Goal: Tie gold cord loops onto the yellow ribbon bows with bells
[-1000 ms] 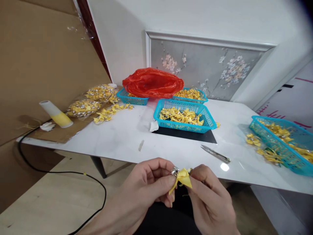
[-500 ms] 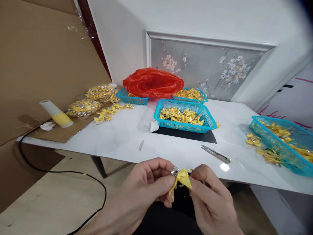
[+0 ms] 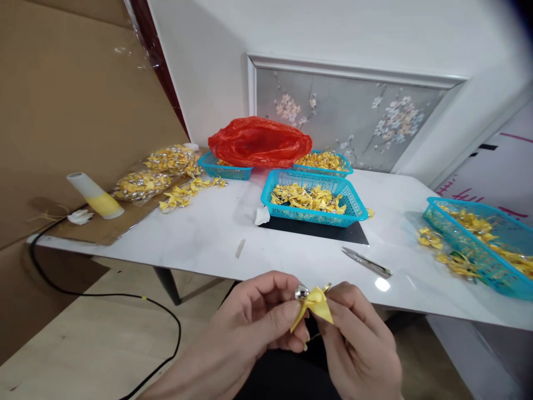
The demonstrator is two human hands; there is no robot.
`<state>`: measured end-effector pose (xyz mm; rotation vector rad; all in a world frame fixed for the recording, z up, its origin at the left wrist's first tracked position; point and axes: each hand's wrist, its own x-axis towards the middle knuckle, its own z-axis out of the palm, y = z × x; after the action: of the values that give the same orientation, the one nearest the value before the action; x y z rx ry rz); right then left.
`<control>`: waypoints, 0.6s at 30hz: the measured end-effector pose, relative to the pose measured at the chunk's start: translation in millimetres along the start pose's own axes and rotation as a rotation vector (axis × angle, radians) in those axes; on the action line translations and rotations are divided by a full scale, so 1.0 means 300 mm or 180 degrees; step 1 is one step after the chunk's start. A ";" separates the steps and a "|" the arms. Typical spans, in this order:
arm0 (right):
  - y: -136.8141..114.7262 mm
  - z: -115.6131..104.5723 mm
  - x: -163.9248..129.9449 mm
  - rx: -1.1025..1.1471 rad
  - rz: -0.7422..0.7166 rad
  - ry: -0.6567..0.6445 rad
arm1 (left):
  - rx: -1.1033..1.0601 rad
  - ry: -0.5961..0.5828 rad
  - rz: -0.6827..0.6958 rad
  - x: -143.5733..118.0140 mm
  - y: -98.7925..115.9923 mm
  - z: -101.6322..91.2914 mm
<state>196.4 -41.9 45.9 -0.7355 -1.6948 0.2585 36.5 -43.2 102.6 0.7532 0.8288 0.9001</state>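
Note:
Between my two hands is a yellow ribbon bow (image 3: 317,306) with a shiny silver bell (image 3: 301,292) at its left side. My left hand (image 3: 266,316) pinches the bow's left tail and the bell between thumb and fingers. Fingers of my right hand (image 3: 360,333) close on the bow's right side, where a small gold-coloured loop (image 3: 327,288) sticks up. Both hands are in front of the table's near edge. Thread snips (image 3: 366,262) lie on the tabletop just beyond my right hand.
On the white table (image 3: 208,244), a blue basket (image 3: 314,216) of yellow bows stands on a black sheet (image 3: 316,232). Another blue basket (image 3: 483,250) is at right. Behind are a red plastic bag (image 3: 260,141), bagged bows (image 3: 144,185) and a yellow-and-white cone (image 3: 95,195).
The bow has shifted slightly right and turned between my fingers, so the silver bell shows more plainly. My left fingers have moved a little right. Things on the table stay put.

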 end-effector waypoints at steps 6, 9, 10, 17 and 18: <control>0.002 -0.004 -0.008 -0.0092 -0.0051 0.0015 | -0.0054 -0.0011 0.0069 0.002 -0.007 0.000; 0.001 -0.004 -0.009 -0.0188 -0.0146 0.0088 | -0.0089 0.0113 0.0131 0.006 -0.015 -0.001; 0.001 -0.004 -0.008 -0.0244 -0.0182 0.0104 | -0.0098 0.0174 0.0163 0.006 -0.017 -0.001; 0.001 -0.007 -0.005 -0.0391 -0.0261 0.0115 | -0.0198 0.0328 0.0205 0.009 -0.023 0.002; 0.001 -0.008 -0.006 -0.0391 -0.0264 0.0101 | -0.0194 0.0359 0.0204 0.008 -0.022 0.004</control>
<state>198.8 -43.2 44.9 -0.7537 -1.7181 0.0850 40.8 -44.1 97.0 0.6839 0.8764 1.0282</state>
